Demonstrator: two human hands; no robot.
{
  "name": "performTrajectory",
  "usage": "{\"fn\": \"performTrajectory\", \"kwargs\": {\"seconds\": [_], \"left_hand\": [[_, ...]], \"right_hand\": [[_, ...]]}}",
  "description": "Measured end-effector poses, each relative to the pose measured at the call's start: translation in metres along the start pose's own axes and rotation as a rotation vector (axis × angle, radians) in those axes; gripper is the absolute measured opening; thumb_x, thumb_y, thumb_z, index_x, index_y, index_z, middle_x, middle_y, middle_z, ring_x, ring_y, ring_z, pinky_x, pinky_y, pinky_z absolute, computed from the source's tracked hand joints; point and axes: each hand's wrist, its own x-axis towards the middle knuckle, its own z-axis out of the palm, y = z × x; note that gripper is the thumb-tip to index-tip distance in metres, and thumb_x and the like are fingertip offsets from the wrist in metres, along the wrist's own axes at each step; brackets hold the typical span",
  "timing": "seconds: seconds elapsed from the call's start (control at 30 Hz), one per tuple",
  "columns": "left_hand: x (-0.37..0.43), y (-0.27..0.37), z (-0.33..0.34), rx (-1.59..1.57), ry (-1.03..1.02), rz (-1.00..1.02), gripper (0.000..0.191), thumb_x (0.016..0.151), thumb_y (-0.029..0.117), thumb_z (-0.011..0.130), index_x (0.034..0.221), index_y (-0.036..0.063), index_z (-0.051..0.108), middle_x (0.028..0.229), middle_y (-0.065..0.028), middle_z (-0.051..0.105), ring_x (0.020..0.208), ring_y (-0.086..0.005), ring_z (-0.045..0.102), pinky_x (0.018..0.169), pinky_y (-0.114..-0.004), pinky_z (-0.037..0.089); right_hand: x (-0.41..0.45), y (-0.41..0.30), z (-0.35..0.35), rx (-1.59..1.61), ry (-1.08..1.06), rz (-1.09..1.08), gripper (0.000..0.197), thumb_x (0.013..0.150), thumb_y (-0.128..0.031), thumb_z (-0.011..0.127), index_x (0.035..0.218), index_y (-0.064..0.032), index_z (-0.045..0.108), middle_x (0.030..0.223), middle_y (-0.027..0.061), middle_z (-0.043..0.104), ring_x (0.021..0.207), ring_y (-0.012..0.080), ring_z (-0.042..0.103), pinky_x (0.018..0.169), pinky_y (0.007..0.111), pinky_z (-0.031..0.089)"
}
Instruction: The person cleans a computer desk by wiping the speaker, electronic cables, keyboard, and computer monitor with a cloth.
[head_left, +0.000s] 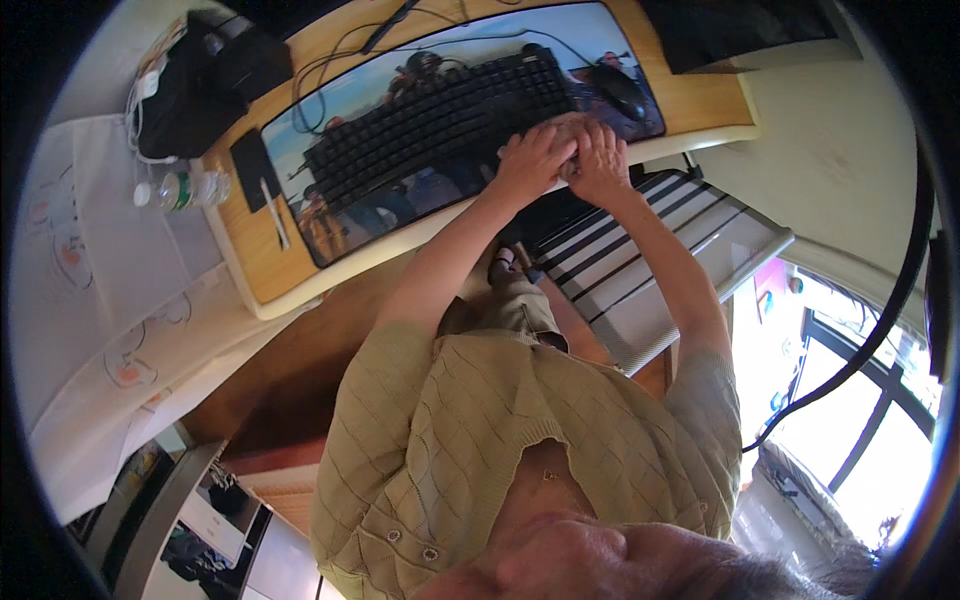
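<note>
Both hands are close together at the front edge of a printed desk mat (420, 199), just below a black keyboard (442, 120). My left hand (536, 157) and my right hand (601, 161) hold a small crumpled, pinkish-brown thing (568, 126) between them. Its kind cannot be told, as the fingers cover much of it. A black computer mouse (619, 90) lies on the mat just beyond my right hand. The keyboard lies at a slant across the mat.
Cables (330, 67) run over the wooden desk (281, 281). A dark pad (253, 169) and a white pen-like stick (275, 214) lie at its left. Beside it are a plastic bottle (184, 190) and a black bag-like thing (187, 94). A striped mesh seat (637, 262) stands below the right side.
</note>
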Motion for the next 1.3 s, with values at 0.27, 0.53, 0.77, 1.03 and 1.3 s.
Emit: {"fn": "performTrajectory", "kwargs": {"seconds": [0.27, 0.53, 0.77, 1.03, 1.3], "left_hand": [[-0.179, -0.078, -0.084, -0.056, 0.103, -0.143, 0.063, 0.056, 0.016, 0.071, 0.115, 0.0226, 0.048, 0.119, -0.0080, 0.044, 0.105, -0.0289, 0.045, 0.075, -0.039, 0.040], [-0.325, -0.126, -0.163, -0.150, 0.204, -0.276, 0.057, 0.057, 0.010, 0.069, 0.111, 0.0154, 0.052, 0.115, -0.0132, 0.049, 0.099, -0.0354, 0.050, 0.083, -0.042, 0.041], [-0.396, -0.154, -0.203, -0.014, 0.154, -0.539, 0.056, 0.057, 0.000, 0.063, 0.110, 0.0105, 0.052, 0.118, -0.0126, 0.048, 0.105, -0.0324, 0.047, 0.088, -0.040, 0.040], [-0.392, -0.161, -0.198, -0.067, 0.342, -0.740, 0.053, 0.061, 0.000, 0.059, 0.112, 0.0086, 0.051, 0.117, -0.0131, 0.049, 0.104, -0.0322, 0.048, 0.090, -0.040, 0.038], [-0.342, -0.183, -0.193, 0.050, 0.441, -1.048, 0.042, 0.062, 0.017, 0.069, 0.100, 0.0065, 0.053, 0.092, -0.0167, 0.059, 0.093, -0.0334, 0.054, 0.078, -0.040, 0.044]], "right_hand": [[0.011, -0.184, 0.010, 0.260, -0.091, -0.274, 0.071, 0.053, -0.026, 0.066, 0.117, -0.0055, 0.043, 0.109, 0.0146, 0.044, 0.102, 0.0316, 0.041, 0.080, 0.042, 0.033], [0.022, -0.343, 0.023, 0.440, -0.025, -0.565, 0.067, 0.056, -0.032, 0.067, 0.114, -0.0065, 0.045, 0.107, 0.0143, 0.046, 0.101, 0.0312, 0.042, 0.079, 0.042, 0.034], [0.028, -0.461, 0.061, 0.439, 0.125, -0.595, 0.058, 0.057, -0.028, 0.068, 0.106, -0.0053, 0.049, 0.102, 0.0122, 0.048, 0.095, 0.0282, 0.046, 0.076, 0.038, 0.040], [0.071, -0.460, 0.008, 0.633, 0.036, -0.614, 0.031, 0.072, -0.022, 0.054, 0.096, -0.0027, 0.058, 0.097, 0.0115, 0.055, 0.094, 0.0277, 0.049, 0.074, 0.039, 0.040], [0.142, -0.476, 0.038, 0.257, 0.087, -0.872, 0.017, 0.063, -0.019, 0.060, 0.077, -0.0110, 0.065, 0.085, 0.0012, 0.058, 0.089, 0.0211, 0.050, 0.074, 0.036, 0.037]]}}
